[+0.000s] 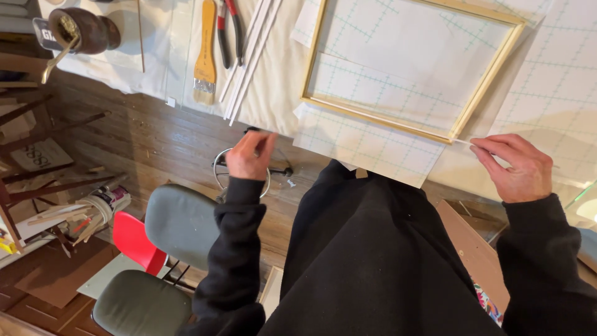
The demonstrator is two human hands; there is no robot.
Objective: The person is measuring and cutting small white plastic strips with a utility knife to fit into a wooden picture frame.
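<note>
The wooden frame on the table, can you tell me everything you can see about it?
The wooden frame is a thin, pale, yellowish wood rectangle with nothing inside it, so the white gridded sheet beneath shows through. It lies flat on the table, turned at an angle, its upper part cut off by the picture's edge. Four slim bars meet at mitred corners. The right hand pinches a thin white strip near the frame's lower right corner; whether the strip touches it is unclear.

thin white strip [463,142], pinched at its end by right-hand fingertips, lies flat at the near right corner of the light wooden frame [488,74] sitting square on gridded paper.
</note>
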